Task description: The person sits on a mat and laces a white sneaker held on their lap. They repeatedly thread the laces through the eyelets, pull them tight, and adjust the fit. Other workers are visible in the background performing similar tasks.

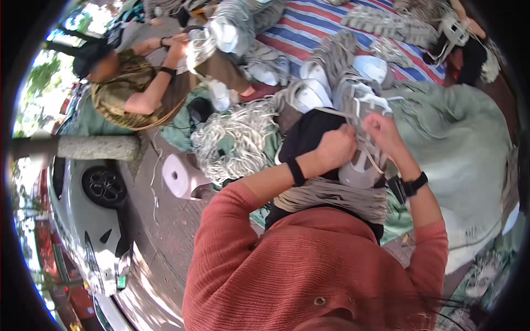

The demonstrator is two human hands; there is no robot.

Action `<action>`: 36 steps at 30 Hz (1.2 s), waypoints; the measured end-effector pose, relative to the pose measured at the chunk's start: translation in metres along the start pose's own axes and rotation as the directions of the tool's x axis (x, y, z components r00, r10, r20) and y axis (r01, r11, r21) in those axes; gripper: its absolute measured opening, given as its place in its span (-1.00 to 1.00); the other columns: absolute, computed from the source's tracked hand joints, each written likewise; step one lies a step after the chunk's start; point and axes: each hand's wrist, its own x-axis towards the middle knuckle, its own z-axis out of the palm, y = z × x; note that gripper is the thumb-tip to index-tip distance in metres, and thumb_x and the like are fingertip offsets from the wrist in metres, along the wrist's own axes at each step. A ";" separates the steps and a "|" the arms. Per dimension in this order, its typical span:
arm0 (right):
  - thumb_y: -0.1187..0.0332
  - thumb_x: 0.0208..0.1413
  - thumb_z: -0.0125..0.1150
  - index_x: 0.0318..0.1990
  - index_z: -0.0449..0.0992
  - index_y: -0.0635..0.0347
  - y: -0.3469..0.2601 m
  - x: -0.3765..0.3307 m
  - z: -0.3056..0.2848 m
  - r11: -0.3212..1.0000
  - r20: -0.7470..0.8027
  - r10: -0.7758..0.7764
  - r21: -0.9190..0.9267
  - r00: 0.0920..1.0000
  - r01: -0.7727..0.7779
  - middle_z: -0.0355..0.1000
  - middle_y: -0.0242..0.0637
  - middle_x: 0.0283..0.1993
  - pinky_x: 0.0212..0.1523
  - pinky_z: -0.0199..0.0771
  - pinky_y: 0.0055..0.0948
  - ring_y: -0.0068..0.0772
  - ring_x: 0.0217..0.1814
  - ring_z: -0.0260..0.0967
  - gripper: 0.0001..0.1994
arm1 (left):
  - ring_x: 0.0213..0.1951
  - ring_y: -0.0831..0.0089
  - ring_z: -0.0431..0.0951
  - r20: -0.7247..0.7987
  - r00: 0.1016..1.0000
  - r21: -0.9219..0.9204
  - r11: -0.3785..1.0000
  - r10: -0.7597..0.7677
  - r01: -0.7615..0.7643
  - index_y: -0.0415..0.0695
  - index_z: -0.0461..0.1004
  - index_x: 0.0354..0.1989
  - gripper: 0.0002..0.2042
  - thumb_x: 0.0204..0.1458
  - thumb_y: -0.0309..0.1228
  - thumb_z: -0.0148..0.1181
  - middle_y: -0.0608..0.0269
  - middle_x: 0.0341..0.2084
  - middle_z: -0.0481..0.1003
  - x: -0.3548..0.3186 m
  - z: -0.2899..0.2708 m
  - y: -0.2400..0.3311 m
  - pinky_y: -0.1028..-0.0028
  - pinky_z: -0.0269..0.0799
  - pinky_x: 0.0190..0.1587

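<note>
A pale grey sneaker (358, 175) rests on my lap, toe toward me, its upper partly behind my hands. My left hand (338, 147) is closed at the shoe's left side, pinching a light shoelace. Over the shoe's opening, my right hand (385, 135) is slightly blurred, its fingers curled together on a lace. A thick bundle of beige laces (337, 199) lies across my lap, between the shoe and my waist. Just beyond my hands stand more grey-white shoes, one white shoe (312, 96) at the left.
Loose laces (234, 140) lie heaped at my left, near a pink stool (181, 175). Green sacking (452, 160) spreads at my right. Far off are a striped sheet (303, 27) with stacked shoes, and a seated person (135, 83) handling a shoe. A parked car (91, 220) stands left.
</note>
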 end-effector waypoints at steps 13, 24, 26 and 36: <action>0.16 0.21 0.15 -0.06 0.51 0.09 -0.009 -0.056 -0.095 0.950 -0.060 0.311 0.037 0.948 -0.310 0.37 -0.58 -0.40 -0.34 0.14 -0.68 -0.74 -0.40 0.16 -0.73 | -0.61 0.63 0.36 0.411 0.884 -0.761 0.450 -0.223 0.468 -0.22 0.36 -0.19 -0.85 0.08 -0.52 0.11 0.36 -0.50 0.37 0.033 -0.027 -0.015 0.62 0.30 -0.60; 0.34 0.21 0.01 -0.02 0.51 0.12 -0.006 -0.082 -0.035 0.971 -0.128 -0.011 -0.239 0.992 -0.020 0.47 -0.22 -0.49 -0.32 0.40 -0.35 -0.25 -0.43 0.43 -0.75 | -0.19 0.22 0.43 0.079 0.894 0.012 0.897 0.440 -0.442 -0.15 0.46 -0.30 -0.75 -0.17 -0.44 0.33 0.20 -0.31 0.35 0.037 -0.030 0.013 0.30 0.41 -0.23; 0.39 0.16 0.02 -0.01 0.50 0.10 -0.009 -0.079 -0.031 0.935 -0.079 -0.107 -0.347 0.991 0.073 0.47 -0.24 -0.47 -0.22 0.40 -0.26 -0.19 -0.36 0.45 -0.74 | -0.18 0.21 0.41 0.124 0.863 0.085 0.861 0.490 -0.502 -0.16 0.46 -0.30 -0.75 -0.19 -0.43 0.32 0.19 -0.29 0.35 0.040 -0.032 0.017 0.29 0.39 -0.19; 0.49 -0.01 0.08 -0.18 0.44 0.10 -0.016 -0.061 -0.027 0.495 0.121 -0.343 -0.820 0.932 0.288 0.43 -0.17 -0.46 -0.04 0.29 -0.06 -0.12 -0.23 0.44 -0.80 | -0.21 0.23 0.38 0.263 0.805 0.135 0.806 0.532 -0.576 -0.17 0.41 -0.43 -0.80 -0.25 -0.52 0.30 0.17 -0.30 0.34 0.049 -0.035 0.017 0.35 0.28 -0.23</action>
